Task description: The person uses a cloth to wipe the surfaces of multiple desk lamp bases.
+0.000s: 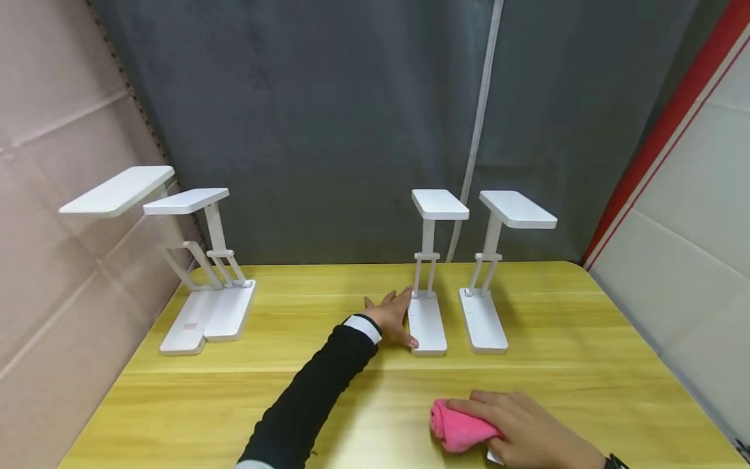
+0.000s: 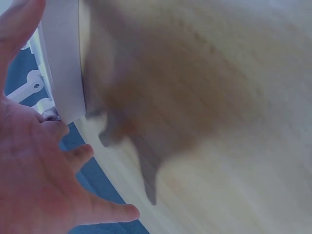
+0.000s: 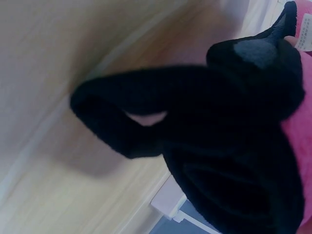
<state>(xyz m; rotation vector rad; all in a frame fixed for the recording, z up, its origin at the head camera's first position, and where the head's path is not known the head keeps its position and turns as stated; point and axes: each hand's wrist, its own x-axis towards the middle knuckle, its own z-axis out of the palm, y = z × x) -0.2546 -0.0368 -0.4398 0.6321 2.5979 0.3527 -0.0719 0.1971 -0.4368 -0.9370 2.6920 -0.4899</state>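
Note:
My left hand (image 1: pixel 395 316) lies with spread fingers against the left side of a white folding desk lamp (image 1: pixel 426 322). Its thumb is at the base's front corner, the other fingers toward the back. In the left wrist view the palm (image 2: pixel 39 175) faces the camera, beside the edge of the white base (image 2: pixel 63 63). Nearer the front of the table, my right hand (image 1: pixel 524 426) grips a rolled pink cloth (image 1: pixel 459 426). The right wrist view has pink cloth (image 3: pixel 300 134) with a white label, largely covered by black fabric (image 3: pixel 229 117) close to the lens.
A similar white lamp (image 1: pixel 485 326) stands just right of the touched one. Two more, a nearer lamp (image 1: pixel 231 316) and an outer lamp (image 1: pixel 190 326), stand side by side at the left. Behind the wooden table (image 1: pixel 328 345) hangs a dark grey curtain (image 1: pixel 305 130).

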